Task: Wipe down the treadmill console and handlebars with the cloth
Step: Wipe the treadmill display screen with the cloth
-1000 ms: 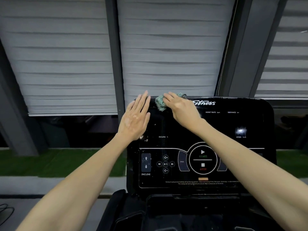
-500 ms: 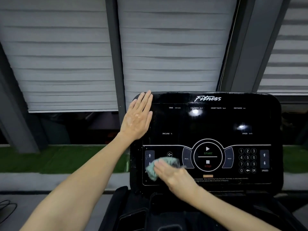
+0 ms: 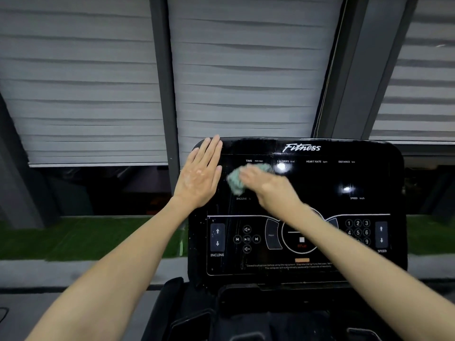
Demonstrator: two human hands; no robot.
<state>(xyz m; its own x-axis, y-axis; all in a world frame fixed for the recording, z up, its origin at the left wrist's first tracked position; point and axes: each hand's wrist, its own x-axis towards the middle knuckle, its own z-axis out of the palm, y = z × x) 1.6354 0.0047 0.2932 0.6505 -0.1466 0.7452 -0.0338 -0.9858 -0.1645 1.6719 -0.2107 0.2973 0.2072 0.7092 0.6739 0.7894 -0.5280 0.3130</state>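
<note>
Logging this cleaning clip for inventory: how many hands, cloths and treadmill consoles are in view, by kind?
Hands: 2, the left hand flat on the console's left edge, the right hand on the cloth
Cloths: 1, the green cloth
Consoles: 1, the black console
Total: 4

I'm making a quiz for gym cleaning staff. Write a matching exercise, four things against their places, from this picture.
1. left hand
2. right hand
3. crumpled pale green cloth
4. white number keypad

A. lower right of the glossy black treadmill console
B. flat on the console's upper left corner
C. bunched against the screen
D. holding the cloth

Pairs: 1-B; 2-D; 3-C; 4-A
</note>
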